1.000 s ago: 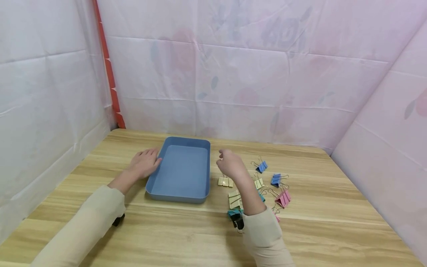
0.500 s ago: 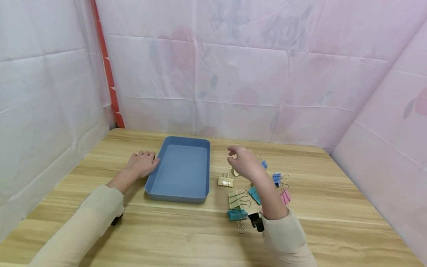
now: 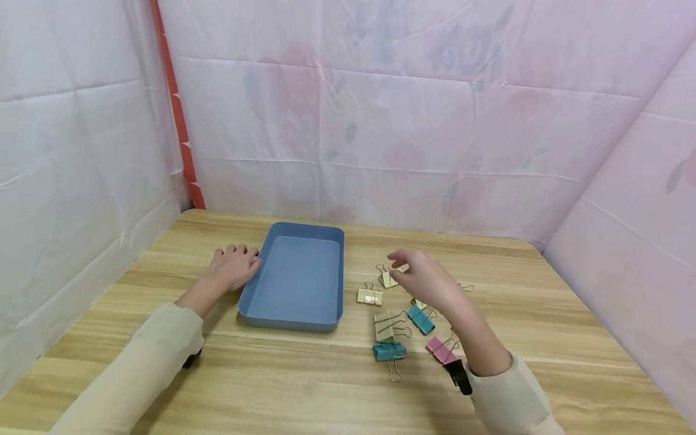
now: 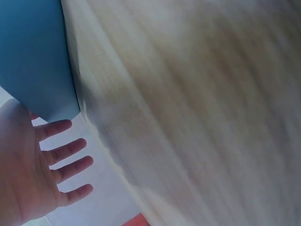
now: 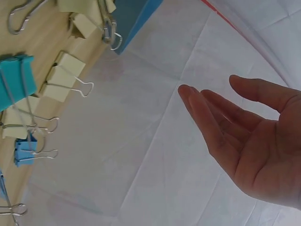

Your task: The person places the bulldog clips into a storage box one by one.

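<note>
No text can be read with certainty. On the far cloth wall, high and right of the middle, stand large, pale grey-blue letter-like marks, rounded and blurred, running on a slight slant; whether they are letters or numerals cannot be told. To their left, high on the same cloth, is a second, fainter cluster of the same tint, its strokes too washed out to make out as any word or number.

Cream sleeves end in wide cuffs, apparently with black wrist mounts.
</note>
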`<state>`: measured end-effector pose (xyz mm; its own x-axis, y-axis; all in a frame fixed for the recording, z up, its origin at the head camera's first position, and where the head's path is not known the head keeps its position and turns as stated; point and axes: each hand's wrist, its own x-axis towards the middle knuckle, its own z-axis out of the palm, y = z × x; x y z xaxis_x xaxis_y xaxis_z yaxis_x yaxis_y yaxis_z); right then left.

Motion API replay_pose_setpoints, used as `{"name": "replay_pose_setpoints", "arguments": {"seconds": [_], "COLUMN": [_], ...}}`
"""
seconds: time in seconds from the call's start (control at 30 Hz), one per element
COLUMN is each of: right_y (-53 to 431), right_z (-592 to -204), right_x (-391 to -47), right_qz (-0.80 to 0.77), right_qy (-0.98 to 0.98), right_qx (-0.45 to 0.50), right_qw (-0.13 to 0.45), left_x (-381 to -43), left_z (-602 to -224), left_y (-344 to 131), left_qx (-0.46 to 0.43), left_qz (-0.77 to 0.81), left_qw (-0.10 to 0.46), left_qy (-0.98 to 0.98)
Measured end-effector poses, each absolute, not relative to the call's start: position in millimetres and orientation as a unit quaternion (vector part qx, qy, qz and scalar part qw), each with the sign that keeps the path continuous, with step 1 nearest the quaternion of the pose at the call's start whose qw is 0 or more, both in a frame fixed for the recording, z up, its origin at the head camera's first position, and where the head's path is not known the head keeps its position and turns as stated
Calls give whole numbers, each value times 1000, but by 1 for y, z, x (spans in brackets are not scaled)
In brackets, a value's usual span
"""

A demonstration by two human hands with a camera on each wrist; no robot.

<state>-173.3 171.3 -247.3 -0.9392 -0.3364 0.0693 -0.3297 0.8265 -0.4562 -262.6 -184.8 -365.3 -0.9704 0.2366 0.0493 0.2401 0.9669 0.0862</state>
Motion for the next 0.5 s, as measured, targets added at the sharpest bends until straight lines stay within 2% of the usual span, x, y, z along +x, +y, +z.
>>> {"name": "replay_pose_setpoints", "arguments": {"seconds": [0.5], "right_y": [185], "right_z": [-277], "right_x": [-163], "right_qz": [-201], "right_qy": [966], "right_qx": [-161], "right_qw": [7], "left_x": [-262], "left_z": [-365], "left_y": [-185], "left_qx": [-117], "left_qz": [-60], "left_qw": [17], "left_qy": [-991]}}
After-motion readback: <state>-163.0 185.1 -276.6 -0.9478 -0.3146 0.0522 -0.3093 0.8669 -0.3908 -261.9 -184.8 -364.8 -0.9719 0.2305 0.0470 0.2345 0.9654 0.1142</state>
